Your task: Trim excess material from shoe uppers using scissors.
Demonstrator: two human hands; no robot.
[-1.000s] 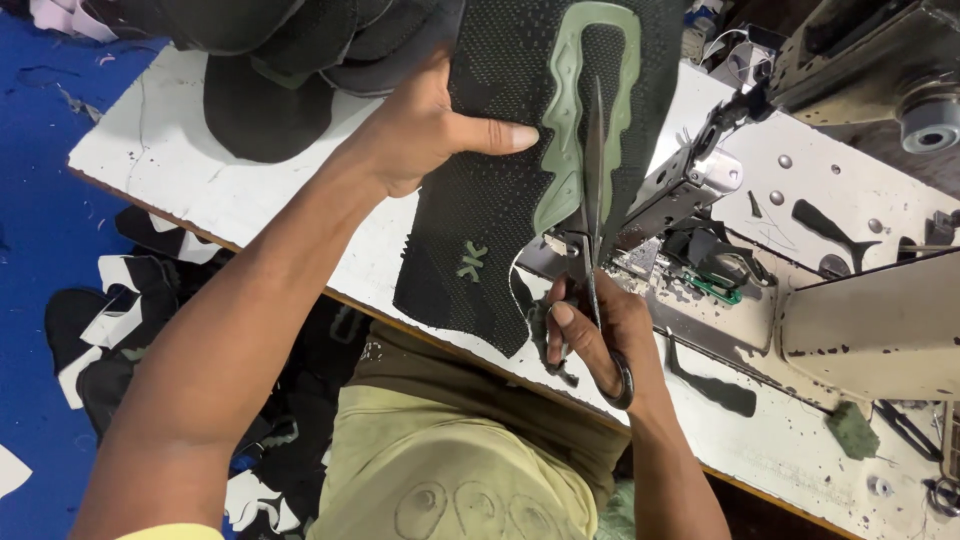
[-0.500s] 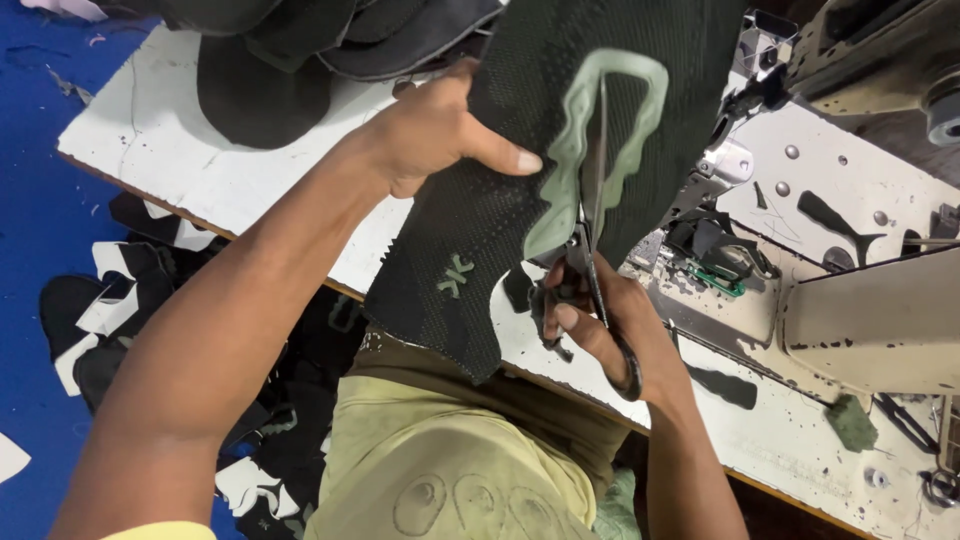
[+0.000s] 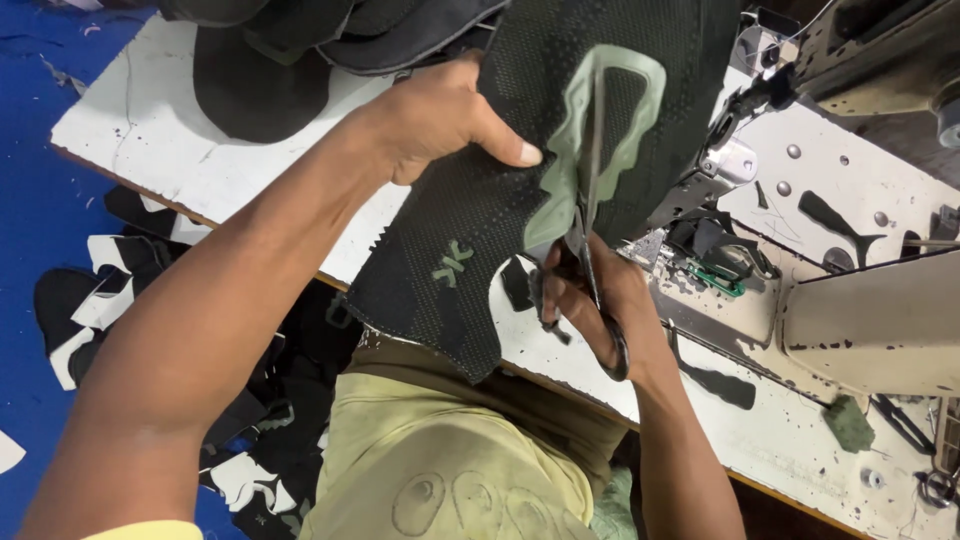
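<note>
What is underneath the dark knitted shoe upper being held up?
Under the shoe upper the white worktable shows around its edges. The left hand grips its edge; the right hand works scissors over its green patch. The tabletop directly beneath is covered.

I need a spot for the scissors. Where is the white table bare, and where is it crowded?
Bare: the table's left part, between its near edge and the dark pile; also the near-right strip past the right hand. Crowded: the middle, under the knit piece held by the left hand, and beside the sewing machine.
</note>
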